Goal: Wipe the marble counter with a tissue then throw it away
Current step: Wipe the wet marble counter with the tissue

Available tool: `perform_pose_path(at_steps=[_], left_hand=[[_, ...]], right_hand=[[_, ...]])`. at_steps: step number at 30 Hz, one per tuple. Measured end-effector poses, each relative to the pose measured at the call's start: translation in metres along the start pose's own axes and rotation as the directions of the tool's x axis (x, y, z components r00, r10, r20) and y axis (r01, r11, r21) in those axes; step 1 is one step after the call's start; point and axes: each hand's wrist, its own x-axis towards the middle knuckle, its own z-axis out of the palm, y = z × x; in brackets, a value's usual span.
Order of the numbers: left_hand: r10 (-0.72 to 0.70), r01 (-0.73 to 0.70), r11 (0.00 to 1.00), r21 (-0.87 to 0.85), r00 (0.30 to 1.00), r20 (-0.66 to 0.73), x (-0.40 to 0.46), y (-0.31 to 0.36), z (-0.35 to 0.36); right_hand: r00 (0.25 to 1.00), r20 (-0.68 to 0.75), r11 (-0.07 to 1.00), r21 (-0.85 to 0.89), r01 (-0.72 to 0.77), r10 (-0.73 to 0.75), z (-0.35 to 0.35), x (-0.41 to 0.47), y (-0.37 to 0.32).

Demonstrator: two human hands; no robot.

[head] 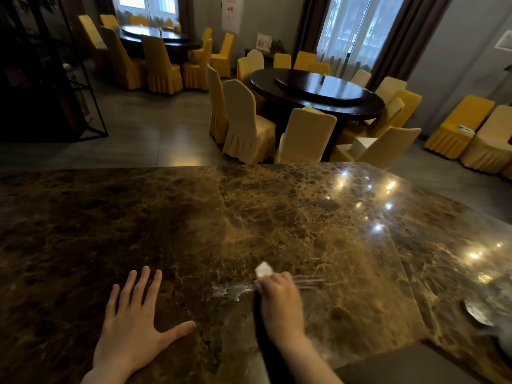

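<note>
The brown marble counter point(194, 217) fills the lower half of the view. My right hand point(279, 300) is closed on a small white tissue point(263, 269) and presses it on the counter near the front middle; only a corner of the tissue sticks out past my fingers. A whitish wet smear point(230, 290) lies on the marble just left of that hand, and thin streaks point(310, 281) lie to its right. My left hand point(135, 320) rests flat on the counter to the left, fingers spread, holding nothing.
Beyond the counter's far edge is a dining room with round dark tables point(318, 92) and chairs in yellow covers point(243, 123). A black metal shelf frame point(83, 87) stands at the left. A shiny object point(479, 311) lies at the counter's right edge.
</note>
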Motion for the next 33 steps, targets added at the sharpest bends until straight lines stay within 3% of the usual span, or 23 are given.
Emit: perform_pose_path(at_steps=[3,5,8,13,16,20,25,27,31,33], left_hand=[[0.004,-0.004,1.0,-0.019,1.0,0.009,-0.002,0.001,-0.003],[0.005,-0.005,1.0,-0.014,1.0,0.007,-0.001,0.002,-0.004],[0.002,-0.002,1.0,0.01,1.0,0.024,0.0,0.001,-0.004],[0.006,-0.006,1.0,-0.011,1.0,0.007,0.001,0.0,-0.001],[0.012,-0.012,1.0,-0.022,1.0,0.0,0.0,0.0,-0.001],[0.006,-0.007,1.0,-0.018,1.0,-0.019,0.001,-0.002,0.001],[-0.006,0.005,1.0,-0.021,0.999,-0.045,-0.002,-0.012,0.001],[-0.002,0.0,0.999,-0.042,0.999,-0.045,-0.003,-0.008,0.003],[0.008,-0.01,0.999,-0.039,0.999,-0.05,0.001,-0.002,0.005],[0.006,-0.007,1.0,-0.026,0.999,-0.049,0.003,-0.002,0.006]], right_hand=[[0.983,0.102,0.987,0.076,0.143,-0.151,0.014,-0.006,-0.018],[0.999,-0.013,0.99,0.134,0.032,-0.031,0.001,0.002,-0.005],[0.955,-0.183,0.967,0.148,-0.208,0.233,-0.034,0.023,0.039],[0.886,-0.175,0.9,0.0,-0.436,0.43,-0.063,0.041,0.087],[0.934,-0.049,0.931,-0.078,-0.356,0.353,-0.053,0.036,0.084],[0.989,0.069,0.988,-0.097,-0.123,0.13,-0.038,0.024,0.067],[0.989,0.089,0.989,-0.083,0.125,-0.118,-0.029,0.005,0.038],[0.994,0.045,0.993,-0.059,0.104,-0.101,-0.037,0.006,0.049],[0.979,-0.136,0.98,-0.109,-0.167,0.152,-0.058,0.011,0.086],[0.972,-0.151,0.968,-0.151,-0.202,0.179,-0.057,0.01,0.086]])
